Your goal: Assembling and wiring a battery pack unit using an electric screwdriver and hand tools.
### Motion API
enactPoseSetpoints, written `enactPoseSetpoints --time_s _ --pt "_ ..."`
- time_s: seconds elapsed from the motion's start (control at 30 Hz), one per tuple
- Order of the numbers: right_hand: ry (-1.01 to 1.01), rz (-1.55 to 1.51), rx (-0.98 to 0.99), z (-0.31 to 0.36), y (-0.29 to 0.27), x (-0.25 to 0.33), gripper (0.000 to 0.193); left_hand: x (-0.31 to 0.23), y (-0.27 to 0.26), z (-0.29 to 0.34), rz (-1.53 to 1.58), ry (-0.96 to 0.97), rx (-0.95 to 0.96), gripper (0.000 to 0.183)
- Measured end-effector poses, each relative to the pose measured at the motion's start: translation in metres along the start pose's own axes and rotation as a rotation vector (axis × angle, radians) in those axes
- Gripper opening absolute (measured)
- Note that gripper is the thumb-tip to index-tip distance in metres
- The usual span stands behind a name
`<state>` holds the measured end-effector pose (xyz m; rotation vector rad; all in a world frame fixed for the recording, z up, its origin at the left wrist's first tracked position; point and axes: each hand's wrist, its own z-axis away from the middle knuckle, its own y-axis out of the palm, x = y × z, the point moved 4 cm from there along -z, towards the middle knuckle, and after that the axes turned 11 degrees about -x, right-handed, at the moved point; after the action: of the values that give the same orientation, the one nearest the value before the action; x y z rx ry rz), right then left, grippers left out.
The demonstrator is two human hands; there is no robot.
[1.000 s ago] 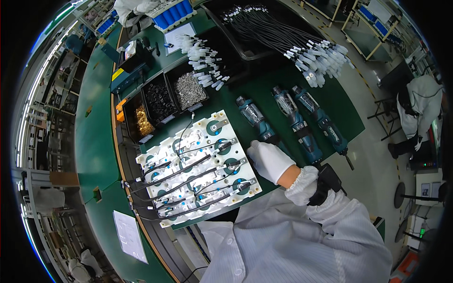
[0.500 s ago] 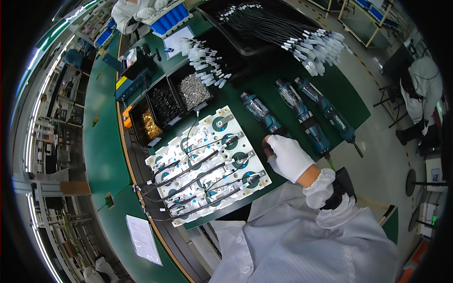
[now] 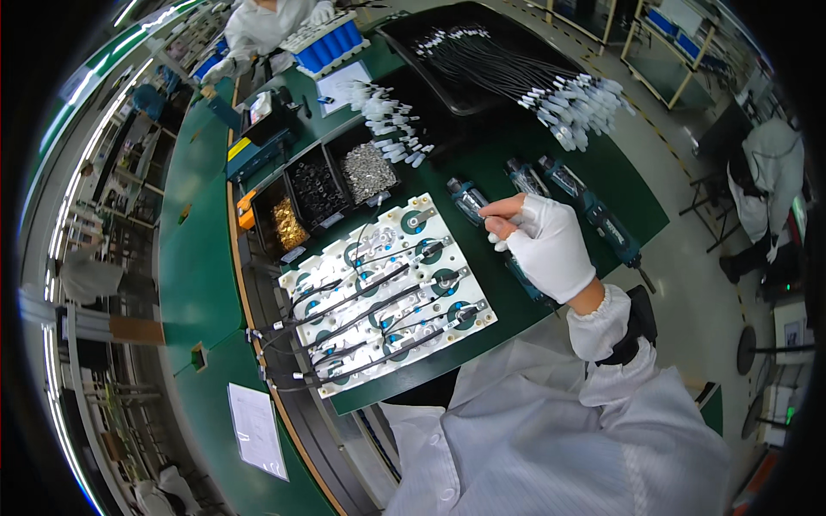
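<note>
My right hand [image 3: 546, 245], in a white glove with bare fingertips, hovers over a row of blue-black electric screwdrivers. Its thumb and forefinger are pinched together, and whatever may be between them is too small to make out. The nearest screwdriver [image 3: 469, 202] lies partly behind the fingers, the middle screwdriver [image 3: 525, 176] is largely covered by the hand, and the far-right screwdriver [image 3: 594, 206] shows almost whole. To the left of the hand is a white plate assembly [image 3: 391, 297] with metal tabs, round green openings and black cables across it. My left hand is out of view.
Bins of brass parts [image 3: 288, 225], black parts [image 3: 315, 185] and silver fasteners [image 3: 368, 170] stand beyond the plate. A black tray [image 3: 422, 73] holds cables with white-sleeved ends [image 3: 575, 107]. A paper sheet [image 3: 256, 430] lies at lower left. Another person [image 3: 267, 26] works at the far end.
My right hand has risen away from the near screwdriver's lower end and moved up and slightly right, now covering the middle screwdriver. The whole view has shifted slightly.
</note>
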<state>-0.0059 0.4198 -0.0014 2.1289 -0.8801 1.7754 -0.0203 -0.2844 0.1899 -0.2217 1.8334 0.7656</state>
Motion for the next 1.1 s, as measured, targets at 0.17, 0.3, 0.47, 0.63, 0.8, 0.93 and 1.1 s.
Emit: enactPoseSetpoints --time_s 0.17,0.3,0.47,0.63,0.8,0.93,1.1 --pt "-0.349 -0.274 0.303 0.023 0.040 0.093 0.013 -0.019 0.102 0.003 0.881 -1.003 0.580 0.047" --pt "-0.317 -0.643 0.761 0.071 0.082 0.134 0.005 0.023 0.171 0.060 0.559 -0.913 0.923 0.048" --pt "-0.449 -0.549 0.718 0.119 0.114 0.133 0.005 0.143 0.257 0.223 0.469 -0.454 0.798 0.055" --pt "-0.196 -0.175 1.025 0.125 0.101 0.098 0.013 0.171 0.285 0.231 0.533 -1.020 0.565 0.022" --pt "-0.282 0.037 1.481 0.175 0.079 0.063 0.013 0.223 0.306 0.130 0.317 -0.973 0.427 0.017" --pt "-0.273 0.068 1.601 0.190 0.080 0.042 0.012 0.277 0.330 0.113 -0.423 -0.541 0.645 0.019" --pt "-0.396 0.012 1.215 0.111 0.034 0.062 0.014 0.273 0.385 0.210 -0.954 0.120 1.057 0.022"
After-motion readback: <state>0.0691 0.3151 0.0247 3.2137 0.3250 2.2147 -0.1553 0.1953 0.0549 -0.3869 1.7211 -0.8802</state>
